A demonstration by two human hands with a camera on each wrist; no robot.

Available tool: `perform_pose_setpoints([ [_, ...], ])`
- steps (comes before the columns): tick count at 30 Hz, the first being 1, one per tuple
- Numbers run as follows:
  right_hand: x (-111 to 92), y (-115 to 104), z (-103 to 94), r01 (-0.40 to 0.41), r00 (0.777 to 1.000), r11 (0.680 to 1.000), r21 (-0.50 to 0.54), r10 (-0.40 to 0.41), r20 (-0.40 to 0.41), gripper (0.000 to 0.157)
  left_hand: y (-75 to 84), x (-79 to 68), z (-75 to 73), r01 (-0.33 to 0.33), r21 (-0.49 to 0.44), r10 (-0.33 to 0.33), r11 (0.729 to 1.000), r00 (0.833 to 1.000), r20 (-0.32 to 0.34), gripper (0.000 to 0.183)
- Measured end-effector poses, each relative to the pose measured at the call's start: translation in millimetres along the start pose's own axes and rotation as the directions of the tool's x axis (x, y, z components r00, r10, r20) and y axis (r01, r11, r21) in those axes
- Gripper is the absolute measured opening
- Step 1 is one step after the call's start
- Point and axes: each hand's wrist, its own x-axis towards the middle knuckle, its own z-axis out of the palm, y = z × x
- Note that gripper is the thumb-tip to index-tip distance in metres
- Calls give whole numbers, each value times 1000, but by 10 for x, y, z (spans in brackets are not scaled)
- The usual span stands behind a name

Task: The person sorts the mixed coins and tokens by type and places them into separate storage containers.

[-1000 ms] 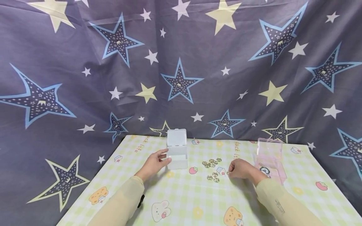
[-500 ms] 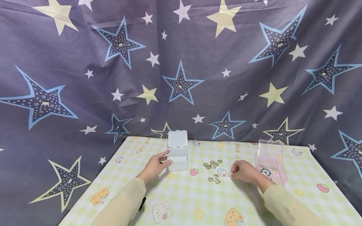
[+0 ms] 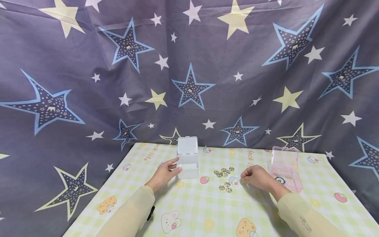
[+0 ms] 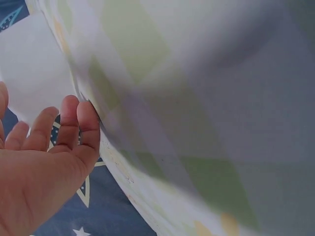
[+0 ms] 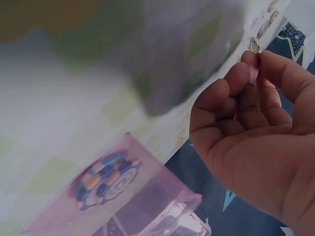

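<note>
We're counting two hands [image 3: 163, 173], one white box [image 3: 189, 173], one pink box [image 3: 297, 182], one tablecloth [image 3: 195, 204], one curtain [image 3: 207, 49], one pinched coin [image 5: 254, 45], at least three near coins [image 3: 229, 190]; far coins [image 3: 224, 171] overlapping, number escaping us.

Bright on the counter [image 3: 204, 210], darker on the curtain [image 3: 189, 70]. Dim and blurry in both wrist views, with big soft shadows; shiny on the pink box [image 5: 152, 191].

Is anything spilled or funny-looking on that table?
Nothing looks broken or tipped. Only the coins look a bit messy, lying loose in two bunches between the white box and pink box, both standing open.
</note>
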Motion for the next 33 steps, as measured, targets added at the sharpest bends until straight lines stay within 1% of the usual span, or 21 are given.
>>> perform_pose_setpoints([
  [6,112,-89,21,-12,1000,998,66,13,-9,13,0,-37,-9,25,-9,-25,1000,1000,16,60],
  [10,211,-192,70,3,1000,990,144,-1,-17,17,-24,-25,1,38,-50,-37,998,999,14,62],
  [14,327,-352,119,13,999,975,222,-5,-33,22,-44,-9,15,48,-78,-48,996,999,5,61],
  [17,424,-492,172,15,998,967,254,-1,-56,24,-47,-13,18,53,-87,-53,995,999,1,60],
  [20,517,-633,255,9,997,959,283,14,-79,23,-55,-12,25,57,-95,-57,994,998,-6,60],
  [25,623,-860,421,22,995,942,334,12,-99,21,-34,-18,29,69,-106,-70,992,998,-5,60],
  [28,666,-944,536,23,994,934,357,16,-106,19,-15,-28,28,71,-115,-71,991,997,2,60],
  [33,685,-1043,716,41,995,932,360,-6,-97,17,-14,-44,29,84,-120,-84,989,996,2,61],
])
